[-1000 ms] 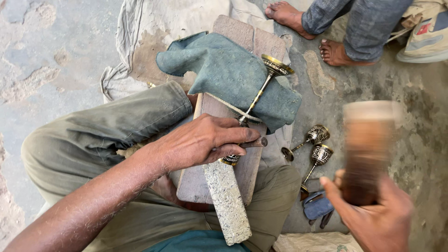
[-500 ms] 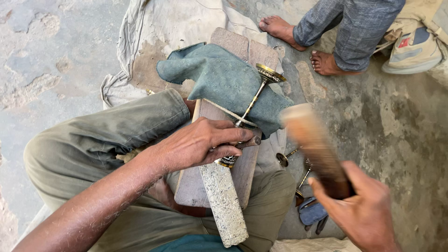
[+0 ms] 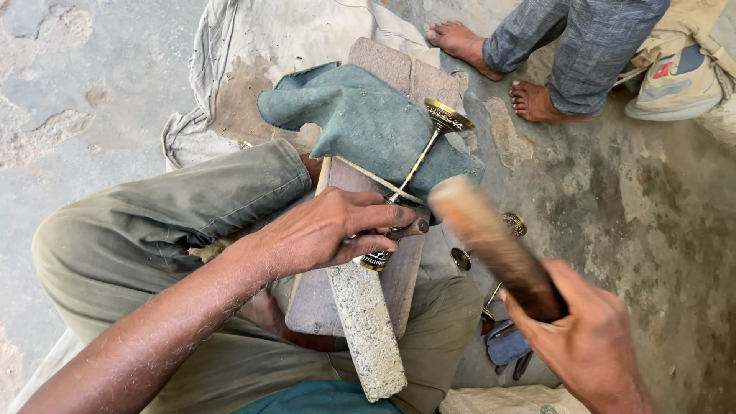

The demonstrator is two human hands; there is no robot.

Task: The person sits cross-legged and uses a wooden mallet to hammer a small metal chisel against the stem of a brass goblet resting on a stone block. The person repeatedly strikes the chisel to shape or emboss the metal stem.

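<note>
My left hand (image 3: 326, 230) presses a small metal tool (image 3: 406, 228) and the stem of a brass goblet-shaped piece (image 3: 429, 142) down onto a wooden board (image 3: 337, 287) resting on my lap. The brass piece lies across a blue-green cloth (image 3: 368, 123), its wide rim pointing away from me. My right hand (image 3: 590, 345) grips a wooden mallet (image 3: 494, 241), blurred by motion, with its head just right of the brass stem. A rough grey stone bar (image 3: 368, 330) lies on the board below my left hand.
More brass pieces (image 3: 514, 224) and a blue-handled tool (image 3: 506, 345) lie on the ground behind the mallet. Another person's bare feet (image 3: 537, 100) and a shoe (image 3: 678, 80) are at the top right. A dirty white cloth (image 3: 253, 46) covers the concrete floor.
The mallet has swung down and to the left, from upright at the right toward the brass stem. My left hand has stayed on the board.
</note>
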